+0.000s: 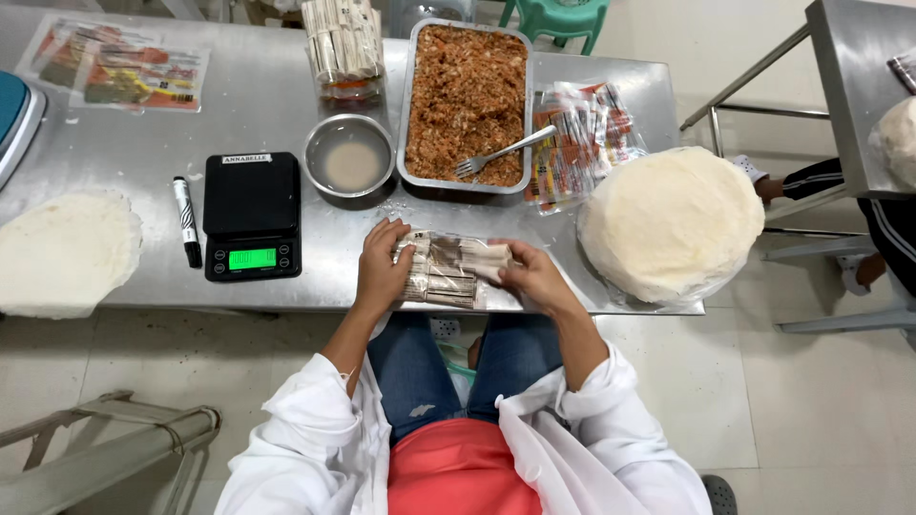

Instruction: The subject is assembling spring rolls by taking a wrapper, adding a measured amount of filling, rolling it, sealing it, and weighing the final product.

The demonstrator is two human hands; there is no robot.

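**So, both hands on the pack, one at each end**

The clear pack [447,270] of rolled sticks lies at the table's [286,86] near edge, long axis left to right. The left hand [382,272] has fingers curled over its left end, and the right hand [530,277] pinches the right end. Neither is nearer. The scale [252,217] sits just left, the filling tray [468,105] behind.

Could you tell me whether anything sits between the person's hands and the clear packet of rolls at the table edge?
Nothing visible does: the left hand and right hand both grip the packet directly.
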